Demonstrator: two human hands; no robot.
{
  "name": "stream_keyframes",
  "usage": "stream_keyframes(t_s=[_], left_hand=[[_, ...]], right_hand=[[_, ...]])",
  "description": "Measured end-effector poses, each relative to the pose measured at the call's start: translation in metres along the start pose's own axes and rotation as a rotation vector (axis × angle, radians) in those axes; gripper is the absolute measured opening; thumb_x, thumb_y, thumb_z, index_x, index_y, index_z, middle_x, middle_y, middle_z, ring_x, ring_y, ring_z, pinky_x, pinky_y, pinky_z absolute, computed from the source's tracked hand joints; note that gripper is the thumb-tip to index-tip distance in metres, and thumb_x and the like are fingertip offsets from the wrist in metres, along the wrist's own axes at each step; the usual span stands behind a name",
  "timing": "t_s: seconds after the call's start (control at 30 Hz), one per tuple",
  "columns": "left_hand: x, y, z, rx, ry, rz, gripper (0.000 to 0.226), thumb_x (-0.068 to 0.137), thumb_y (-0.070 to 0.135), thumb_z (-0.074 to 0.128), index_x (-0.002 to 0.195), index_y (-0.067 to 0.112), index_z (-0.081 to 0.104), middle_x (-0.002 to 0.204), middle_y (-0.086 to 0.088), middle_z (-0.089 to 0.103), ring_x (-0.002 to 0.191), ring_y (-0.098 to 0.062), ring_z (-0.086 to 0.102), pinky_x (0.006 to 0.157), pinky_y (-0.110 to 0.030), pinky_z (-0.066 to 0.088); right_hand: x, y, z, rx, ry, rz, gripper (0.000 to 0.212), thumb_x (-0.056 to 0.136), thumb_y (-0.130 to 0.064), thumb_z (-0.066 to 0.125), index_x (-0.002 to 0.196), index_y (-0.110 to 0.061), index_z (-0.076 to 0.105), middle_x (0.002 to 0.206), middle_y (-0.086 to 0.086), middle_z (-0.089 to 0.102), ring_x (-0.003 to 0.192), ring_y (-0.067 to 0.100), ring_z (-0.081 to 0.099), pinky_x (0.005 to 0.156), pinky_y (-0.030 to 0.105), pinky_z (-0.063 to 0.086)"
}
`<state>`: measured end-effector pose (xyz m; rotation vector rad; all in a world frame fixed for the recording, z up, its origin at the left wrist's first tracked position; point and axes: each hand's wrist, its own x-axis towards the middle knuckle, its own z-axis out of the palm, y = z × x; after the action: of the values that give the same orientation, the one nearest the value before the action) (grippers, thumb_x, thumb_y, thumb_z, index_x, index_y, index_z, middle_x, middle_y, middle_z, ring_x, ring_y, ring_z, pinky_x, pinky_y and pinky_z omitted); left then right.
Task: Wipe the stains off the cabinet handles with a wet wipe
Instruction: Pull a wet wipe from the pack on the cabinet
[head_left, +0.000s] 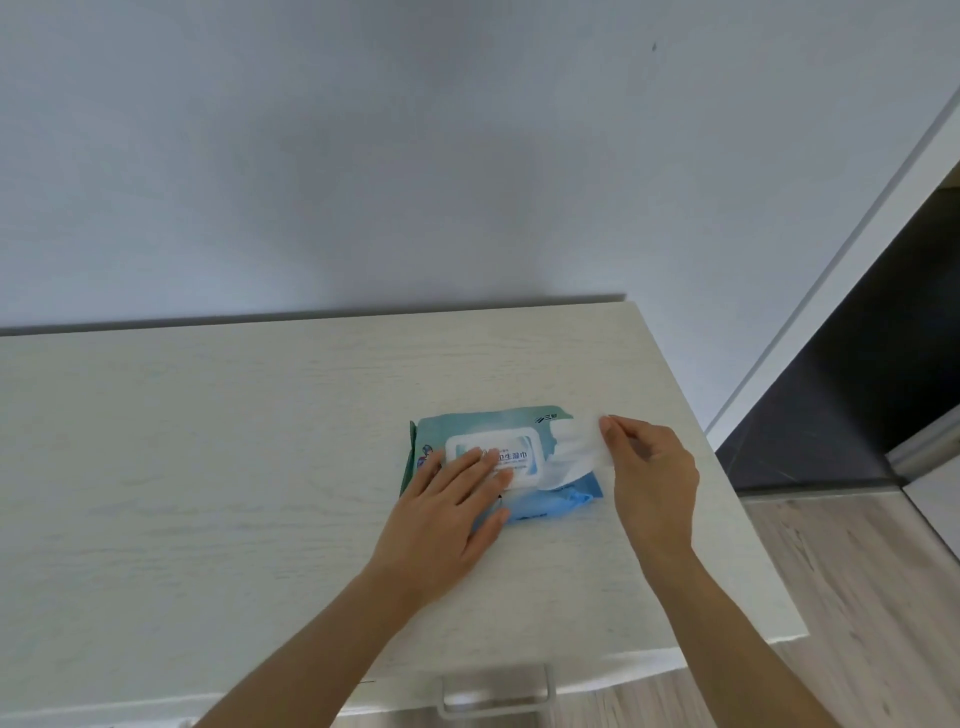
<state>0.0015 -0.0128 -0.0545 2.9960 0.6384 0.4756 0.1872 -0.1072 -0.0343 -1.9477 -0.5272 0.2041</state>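
Head view shows your left hand flat on the wipe pack atop the cabinet, right hand pinching the wet wipe: press firmly, pull sideways, then reach the handle below.

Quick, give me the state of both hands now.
Left hand: open, pressed flat on the wipes pack.
Right hand: pinched shut on a wet wipe.
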Motion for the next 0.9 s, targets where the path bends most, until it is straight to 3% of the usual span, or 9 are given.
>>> stream_keyframes(t_s=[0.1, 0.17, 0.23, 0.3, 0.4, 0.47, 0.6, 0.77, 0.9], left_hand=[[0.002, -0.004, -0.001, 0.054, -0.139, -0.030, 0.055, 0.097, 0.046, 0.023, 0.130, 0.021, 0.059, 0.137, 0.002, 0.053, 0.129, -0.015, 0.048, 0.107, -0.053, 0.034], [0.013, -0.007, -0.005, 0.109, -0.256, -0.073, 0.066, 0.094, 0.056, 0.009, 0.143, 0.026, 0.042, 0.151, 0.005, 0.034, 0.140, -0.012, 0.030, 0.116, -0.049, 0.015], [0.025, -0.011, -0.008, 0.089, -0.311, -0.142, 0.080, 0.084, 0.065, -0.014, 0.151, 0.033, 0.016, 0.158, 0.012, 0.007, 0.146, -0.008, 0.002, 0.116, -0.041, -0.011], [0.033, -0.011, -0.013, 0.010, -0.283, -0.204, 0.089, 0.075, 0.064, -0.022, 0.150, 0.036, 0.017, 0.158, 0.015, 0.006, 0.145, -0.006, -0.003, 0.113, -0.038, -0.019], [0.026, 0.004, -0.028, -0.241, -0.059, -0.280, 0.099, 0.074, 0.077, -0.021, 0.146, 0.033, 0.031, 0.153, 0.014, 0.026, 0.142, -0.004, 0.013, 0.116, -0.034, -0.014], [0.013, 0.019, -0.029, -0.438, 0.028, -0.295, 0.087, 0.078, 0.084, 0.006, 0.144, 0.033, 0.034, 0.144, 0.016, 0.038, 0.135, 0.005, 0.023, 0.117, -0.032, -0.009], [-0.015, 0.032, -0.016, -0.378, -0.017, -0.378, 0.066, 0.086, 0.059, 0.052, 0.142, 0.031, 0.031, 0.134, 0.020, 0.041, 0.129, 0.007, 0.028, 0.117, -0.032, -0.006], [-0.039, 0.026, -0.004, -0.349, 0.016, -0.360, 0.044, 0.092, 0.025, 0.051, 0.135, 0.028, 0.045, 0.144, 0.009, 0.038, 0.134, -0.004, 0.026, 0.115, -0.031, -0.007], [-0.046, 0.035, -0.008, -0.315, 0.075, -0.145, 0.036, 0.092, 0.042, 0.040, 0.115, 0.029, 0.064, 0.128, 0.002, 0.056, 0.122, -0.010, 0.044, 0.109, -0.048, 0.015]], right_hand=[[-0.003, -0.001, 0.002, 0.006, -0.026, 0.002, 0.020, 0.091, -0.029, 0.058, 0.104, -0.017, 0.068, 0.096, -0.008, 0.057, 0.077, 0.000, 0.053, 0.059, -0.001, 0.037], [-0.007, -0.006, 0.003, 0.063, -0.043, 0.005, 0.016, 0.090, -0.027, 0.060, 0.102, -0.019, 0.068, 0.098, -0.005, 0.060, 0.078, -0.003, 0.053, 0.063, 0.001, 0.041], [-0.009, -0.013, 0.002, 0.151, -0.056, 0.008, 0.006, 0.090, -0.026, 0.062, 0.092, -0.027, 0.066, 0.098, -0.004, 0.063, 0.082, 0.002, 0.057, 0.078, 0.016, 0.049], [-0.011, -0.023, -0.001, 0.221, -0.081, 0.005, 0.011, 0.089, -0.027, 0.062, 0.083, -0.036, 0.063, 0.097, -0.004, 0.065, 0.086, 0.007, 0.060, 0.083, 0.030, 0.052], [-0.017, -0.034, -0.004, 0.282, -0.143, -0.005, 0.011, 0.088, -0.043, 0.054, 0.082, -0.038, 0.062, 0.092, -0.008, 0.065, 0.082, 0.007, 0.061, 0.073, 0.023, 0.053], [-0.028, -0.033, -0.002, 0.299, -0.226, 0.009, 0.020, 0.087, -0.047, 0.051, 0.087, -0.034, 0.066, 0.092, -0.009, 0.065, 0.078, 0.005, 0.062, 0.064, 0.015, 0.052], [-0.052, -0.017, 0.004, 0.235, -0.341, 0.061, 0.024, 0.088, -0.012, 0.063, 0.099, -0.033, 0.065, 0.105, -0.005, 0.065, 0.087, 0.011, 0.063, 0.078, 0.026, 0.054], [-0.075, 0.006, 0.003, -0.101, -0.389, 0.077, 0.043, 0.082, -0.021, 0.070, 0.119, -0.030, 0.052, 0.087, -0.010, 0.057, 0.080, 0.004, 0.055, 0.066, 0.009, 0.040], [-0.077, 0.009, -0.001, -0.360, -0.388, -0.113, 0.044, 0.085, -0.036, 0.065, 0.124, -0.032, 0.045, 0.082, -0.007, 0.057, 0.078, 0.012, 0.057, 0.072, 0.028, 0.049]])
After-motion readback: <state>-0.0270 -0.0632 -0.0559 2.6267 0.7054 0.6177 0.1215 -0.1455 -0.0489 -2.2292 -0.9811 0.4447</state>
